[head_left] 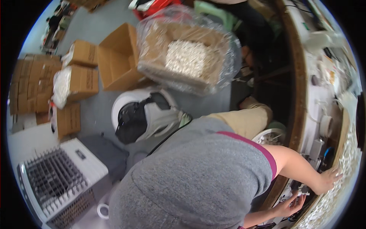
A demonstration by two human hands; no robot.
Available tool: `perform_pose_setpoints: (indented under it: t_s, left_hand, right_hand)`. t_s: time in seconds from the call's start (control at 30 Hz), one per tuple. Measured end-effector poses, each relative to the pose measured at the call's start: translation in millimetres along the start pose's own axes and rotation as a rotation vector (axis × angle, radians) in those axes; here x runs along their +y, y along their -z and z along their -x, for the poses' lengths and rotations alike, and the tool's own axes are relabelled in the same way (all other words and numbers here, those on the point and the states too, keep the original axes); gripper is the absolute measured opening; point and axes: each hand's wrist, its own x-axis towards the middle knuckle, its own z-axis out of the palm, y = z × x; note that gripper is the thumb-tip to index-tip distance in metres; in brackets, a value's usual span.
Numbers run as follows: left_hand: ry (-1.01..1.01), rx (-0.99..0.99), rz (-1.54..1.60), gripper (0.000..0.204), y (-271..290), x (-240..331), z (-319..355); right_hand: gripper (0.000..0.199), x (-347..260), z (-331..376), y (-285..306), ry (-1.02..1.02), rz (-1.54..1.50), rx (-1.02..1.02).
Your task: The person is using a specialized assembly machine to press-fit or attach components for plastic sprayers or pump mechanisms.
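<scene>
My left hand (328, 181) reaches across the bench to a long heap of small white pieces (345, 162). Its fingers are spread and touch the heap; I make out nothing held between them. Lower in the picture, my right hand (291, 206) is turned palm up, its fingers closed on a small white piece (303, 194). Dark and metal fittings (295, 186) lie on the bench just beyond that hand. The exact shape of the held piece is too small to tell.
The wooden bench edge (297, 87) runs down the right. A white roll (326, 126) stands on the bench. Behind are a plastic-lined box (148, 63) of white pieces, an open carton (116, 57), a white-and-black bin-like object (131, 118) and an air cooler (57, 175).
</scene>
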Motion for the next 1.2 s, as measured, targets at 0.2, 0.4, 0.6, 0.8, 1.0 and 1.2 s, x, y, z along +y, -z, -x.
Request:
perform_pose_setpoints:
  t_s: [0.2, 0.4, 0.6, 0.8, 1.0, 1.2]
  left_hand:
    - [0.151, 0.603, 0.038, 0.034, -73, -38, 40]
    - [-0.025, 0.698, -0.075, 0.031, -28, -52, 64]
    - [0.032, 0.571, 0.003, 0.036, 2, -55, 60]
    - [0.034, 0.5, 0.074, 0.044, 24, -76, 69]
    - [-0.019, 0.566, -0.008, 0.048, -4, -62, 56]
    - [0.036, 0.352, 0.597, 0.062, 43, -40, 55]
  right_hand:
    - [0.034, -11, -21, -17, 0.044, -0.065, 0.053]
    - [0.032, 5, -48, -22, 0.245, -0.004, 0.119]
    - [0.038, -18, -63, -28, 0.405, 0.084, 0.154]
    - [0.04, -12, -61, -19, 0.473, 0.136, 0.16]
    - [0.036, -17, -34, -7, 0.4, 0.161, 0.063]
    - [0.031, -1, -10, 2, 0.271, 0.08, 0.053]
